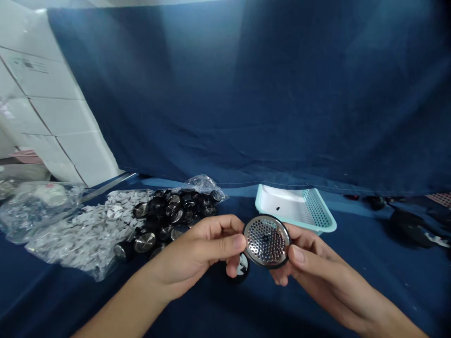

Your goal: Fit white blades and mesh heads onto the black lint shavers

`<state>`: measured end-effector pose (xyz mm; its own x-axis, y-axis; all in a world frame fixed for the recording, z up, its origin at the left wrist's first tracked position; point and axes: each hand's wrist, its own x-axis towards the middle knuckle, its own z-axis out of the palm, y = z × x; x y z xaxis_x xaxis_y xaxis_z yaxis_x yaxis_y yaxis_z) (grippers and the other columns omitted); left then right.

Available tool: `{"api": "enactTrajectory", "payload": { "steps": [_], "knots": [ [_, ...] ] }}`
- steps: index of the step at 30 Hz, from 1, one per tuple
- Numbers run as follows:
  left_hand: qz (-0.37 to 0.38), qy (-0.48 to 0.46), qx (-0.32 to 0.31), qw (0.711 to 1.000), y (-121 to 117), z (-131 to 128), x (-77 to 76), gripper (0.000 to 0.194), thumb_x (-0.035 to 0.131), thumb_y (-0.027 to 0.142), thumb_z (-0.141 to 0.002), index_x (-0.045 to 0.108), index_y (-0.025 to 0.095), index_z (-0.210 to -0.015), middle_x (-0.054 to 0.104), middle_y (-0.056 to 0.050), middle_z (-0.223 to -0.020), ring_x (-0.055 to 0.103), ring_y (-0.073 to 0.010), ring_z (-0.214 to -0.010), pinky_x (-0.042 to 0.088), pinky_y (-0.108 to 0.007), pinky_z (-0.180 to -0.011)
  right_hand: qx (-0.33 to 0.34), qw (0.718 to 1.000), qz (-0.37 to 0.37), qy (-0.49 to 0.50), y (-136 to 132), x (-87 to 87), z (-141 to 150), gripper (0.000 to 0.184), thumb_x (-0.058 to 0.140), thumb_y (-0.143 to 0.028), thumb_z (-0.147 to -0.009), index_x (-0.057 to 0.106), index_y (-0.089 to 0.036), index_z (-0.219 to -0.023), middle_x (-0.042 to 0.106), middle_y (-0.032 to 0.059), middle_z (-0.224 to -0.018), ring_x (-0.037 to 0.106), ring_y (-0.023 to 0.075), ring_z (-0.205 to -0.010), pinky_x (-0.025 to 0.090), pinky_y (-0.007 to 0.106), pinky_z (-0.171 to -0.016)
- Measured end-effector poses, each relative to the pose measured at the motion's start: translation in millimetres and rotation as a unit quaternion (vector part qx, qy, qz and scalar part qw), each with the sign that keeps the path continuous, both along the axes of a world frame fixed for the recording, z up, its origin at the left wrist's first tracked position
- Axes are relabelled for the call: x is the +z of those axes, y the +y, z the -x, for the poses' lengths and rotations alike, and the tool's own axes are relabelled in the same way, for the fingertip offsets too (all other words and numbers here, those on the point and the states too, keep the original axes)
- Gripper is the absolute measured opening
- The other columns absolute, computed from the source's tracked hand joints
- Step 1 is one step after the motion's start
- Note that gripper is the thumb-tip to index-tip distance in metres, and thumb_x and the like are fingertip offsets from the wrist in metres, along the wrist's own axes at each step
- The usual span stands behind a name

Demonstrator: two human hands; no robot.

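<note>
Disc (264,234) in both hands, raised in front of the tabletop (359,281), its perforated metal face turned up toward the camera and its dark rim whole all round. Handling looks to be midway on this one piece: it is off the tabletop and not set down anywhere. Nothing visible tells whether it is finished. Much appears left untouched, since a large pile (176,216) of dark round parts, several with similar metal faces, lies to the left. Beside it, a clear bag (88,234) is full of small grey pieces. Behind the disc, near its upper edge in view, stands a basket (329,225); one small dark bit (277,208) shows on its pale floor.

As for the grip, the left hand (200,249) pinches the left edge, thumb against the rim and fingers curled close behind. The right hand (317,263) takes the opposite edge, thumb at the rim, fingers tucked underneath; both are closed only as far as the disc allows. Just below the left fingers shows a black-and-white round part (243,265), partly hidden; whether those fingers hold it or it lies lower down, I cannot tell.
</note>
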<state>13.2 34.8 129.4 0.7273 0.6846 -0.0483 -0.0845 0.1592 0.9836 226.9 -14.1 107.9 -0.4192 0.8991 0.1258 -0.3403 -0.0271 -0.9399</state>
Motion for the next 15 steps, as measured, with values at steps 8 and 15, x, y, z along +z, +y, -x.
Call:
{"api": "enactTrajectory", "payload": {
  "steps": [8,15],
  "knots": [
    [-0.071,0.058,0.055,0.994,5.5,-0.4,1.3,0.023,0.064,0.032,-0.086,0.063,0.016,-0.102,0.062,-0.002,-0.086,0.052,-0.0102,-0.066,0.043,-0.024,-0.065,-0.081,0.994,-0.003,-0.079,4.6,-2.5,0.3,0.018,0.064,-0.038,-0.087,0.062,-0.02,-0.083,0.057,0.0003,-0.077,0.051,0.0137,-0.073,0.041,0.029,-0.073],
    [-0.162,0.145,0.099,0.971,7.8,1.8,1.1,0.047,0.062,0.039,-0.087,0.05,0.024,-0.13,0.065,0.0,-0.083,0.057,-0.0136,-0.071,0.044,-0.028,-0.07,-0.133,0.974,-0.039,-0.179,16.9,-8.6,1.2,0.025,0.062,-0.044,-0.087,0.063,-0.02,-0.081,0.059,-0.0004,-0.073,0.052,0.0141,-0.073,0.04,0.029,-0.074]
  ]
}}
